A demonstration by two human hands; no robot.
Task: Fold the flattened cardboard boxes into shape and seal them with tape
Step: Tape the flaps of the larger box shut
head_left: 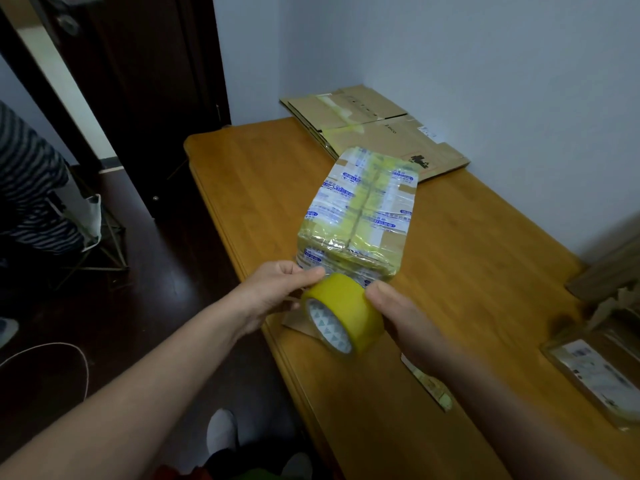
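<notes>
Presently | round yellow tape roll (343, 311), lower centre: our left hand (277, 289) pinches its rim, right hand (398, 313) grips its side | we judge it light, stiff, slick; best held across edges.

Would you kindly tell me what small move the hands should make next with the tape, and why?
Probably peel a short length free. The right hand grips the tape roll, the left hand pinches at its top edge, and both sit close to the near end of the box.
</notes>
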